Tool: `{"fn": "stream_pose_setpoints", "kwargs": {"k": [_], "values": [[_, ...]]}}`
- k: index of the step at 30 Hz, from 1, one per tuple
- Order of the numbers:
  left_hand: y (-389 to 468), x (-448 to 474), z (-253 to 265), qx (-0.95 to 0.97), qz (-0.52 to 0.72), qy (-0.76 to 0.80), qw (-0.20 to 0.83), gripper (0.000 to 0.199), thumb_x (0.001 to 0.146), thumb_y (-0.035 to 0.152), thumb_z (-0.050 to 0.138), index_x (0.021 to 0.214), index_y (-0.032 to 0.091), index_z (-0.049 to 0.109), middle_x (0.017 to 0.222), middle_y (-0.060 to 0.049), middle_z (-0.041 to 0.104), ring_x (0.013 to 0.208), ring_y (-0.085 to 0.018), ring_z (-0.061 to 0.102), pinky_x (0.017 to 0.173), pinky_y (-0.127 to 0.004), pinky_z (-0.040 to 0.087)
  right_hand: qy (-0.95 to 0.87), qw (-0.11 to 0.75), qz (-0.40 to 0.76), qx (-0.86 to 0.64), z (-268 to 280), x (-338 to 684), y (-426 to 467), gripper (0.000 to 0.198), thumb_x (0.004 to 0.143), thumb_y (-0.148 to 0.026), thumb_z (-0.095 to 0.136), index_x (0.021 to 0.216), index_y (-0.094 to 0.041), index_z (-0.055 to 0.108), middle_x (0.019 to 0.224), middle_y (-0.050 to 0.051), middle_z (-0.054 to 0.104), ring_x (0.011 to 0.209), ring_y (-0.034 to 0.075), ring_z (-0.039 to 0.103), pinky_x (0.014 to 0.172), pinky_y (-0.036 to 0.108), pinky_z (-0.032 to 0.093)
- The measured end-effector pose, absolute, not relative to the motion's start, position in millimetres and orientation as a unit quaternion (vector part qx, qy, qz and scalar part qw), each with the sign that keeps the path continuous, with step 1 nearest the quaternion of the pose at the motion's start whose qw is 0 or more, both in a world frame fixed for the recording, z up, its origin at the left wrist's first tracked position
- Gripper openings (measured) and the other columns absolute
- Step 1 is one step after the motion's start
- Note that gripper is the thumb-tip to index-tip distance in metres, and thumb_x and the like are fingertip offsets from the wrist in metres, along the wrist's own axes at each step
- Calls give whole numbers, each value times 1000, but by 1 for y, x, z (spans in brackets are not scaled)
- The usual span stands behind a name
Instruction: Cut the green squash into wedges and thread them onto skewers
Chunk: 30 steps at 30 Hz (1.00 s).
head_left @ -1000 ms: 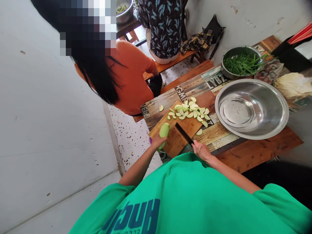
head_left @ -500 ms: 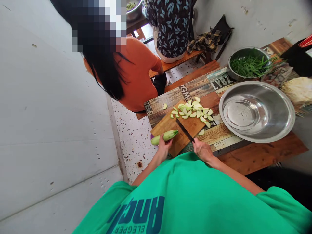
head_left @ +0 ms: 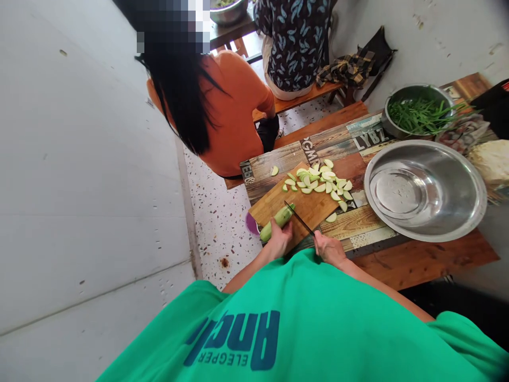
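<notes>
A pale green zucchini (head_left: 271, 229) lies at the near left part of the wooden cutting board (head_left: 274, 198), its tip pointing away from me. My left hand (head_left: 281, 237) is closed around its side. In my right hand (head_left: 329, 248) is the handle of a knife (head_left: 303, 220). The dark blade crosses the zucchini near its far tip; whether it has cut in, I cannot tell. Half-round zucchini slices (head_left: 320, 188) are heaped on the board's far right side and spill onto the patterned table (head_left: 260, 185).
Right of the board stands a wide steel basin (head_left: 457, 212), and behind it a steel bowl (head_left: 392, 126) of green leaves. A purple rim (head_left: 251, 224) shows under the table's left edge. A person in orange (head_left: 234, 132) sits beyond the table, another in dark print (head_left: 296, 48).
The knife blade has come over the zucchini's tip from the right. My left hand has turned the zucchini so its tip points further away. The whole view has shifted slightly.
</notes>
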<state>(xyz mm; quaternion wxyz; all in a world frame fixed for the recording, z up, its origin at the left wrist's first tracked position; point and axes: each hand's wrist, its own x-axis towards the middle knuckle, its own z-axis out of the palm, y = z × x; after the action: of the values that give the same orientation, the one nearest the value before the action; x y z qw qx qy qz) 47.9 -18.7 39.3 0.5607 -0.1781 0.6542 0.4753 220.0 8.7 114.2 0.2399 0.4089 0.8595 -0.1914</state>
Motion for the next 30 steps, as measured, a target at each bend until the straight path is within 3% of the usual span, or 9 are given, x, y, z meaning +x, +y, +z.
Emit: {"fn": "stream_pose_setpoints", "kwargs": {"k": [3,8,10,13,16,19,30], "values": [[-21,48,48,-270,475,601,584,69,88,70,24,118,16,54,102,-18,63,97,-25,65,74,-33,60,859,246,-195,405,115,219,10,26,97,-24,32,104,-15,55,85,12,71,75,22,69,53,27,32],[-37,40,70,-181,421,629,628,60,89,64,35,106,12,60,96,-17,65,95,-24,65,77,-35,57,857,253,-198,404,118,220,14,22,96,-21,34,102,-15,54,86,13,71,75,21,69,53,25,31],[-44,33,78,-10,390,720,574,53,88,58,46,108,12,61,103,-17,65,102,-26,63,86,-39,53,857,253,-201,401,119,221,16,20,96,-21,35,102,-15,53,85,12,71,74,21,68,53,25,30],[-48,17,81,294,301,822,385,55,80,48,64,126,19,55,131,-14,55,126,-30,48,105,-45,39,859,250,-205,398,119,220,18,20,96,-22,35,102,-16,53,84,10,71,74,21,68,53,25,28],[-44,1,72,464,159,813,314,62,82,36,66,138,21,46,144,-12,46,135,-30,36,112,-43,28,859,249,-205,397,120,219,18,19,96,-22,36,101,-15,53,84,11,71,72,20,68,52,25,26],[-41,-5,61,504,85,797,321,57,88,33,57,141,19,42,141,-13,50,129,-28,44,108,-40,32,861,247,-204,395,123,219,17,20,96,-23,35,101,-15,53,83,12,71,72,21,68,52,26,25],[-42,4,61,503,52,813,289,56,88,34,55,142,21,42,140,-10,51,126,-26,47,105,-39,35,856,259,-217,391,121,214,16,16,96,-23,38,101,-14,51,78,11,69,70,20,67,54,25,29]]}}
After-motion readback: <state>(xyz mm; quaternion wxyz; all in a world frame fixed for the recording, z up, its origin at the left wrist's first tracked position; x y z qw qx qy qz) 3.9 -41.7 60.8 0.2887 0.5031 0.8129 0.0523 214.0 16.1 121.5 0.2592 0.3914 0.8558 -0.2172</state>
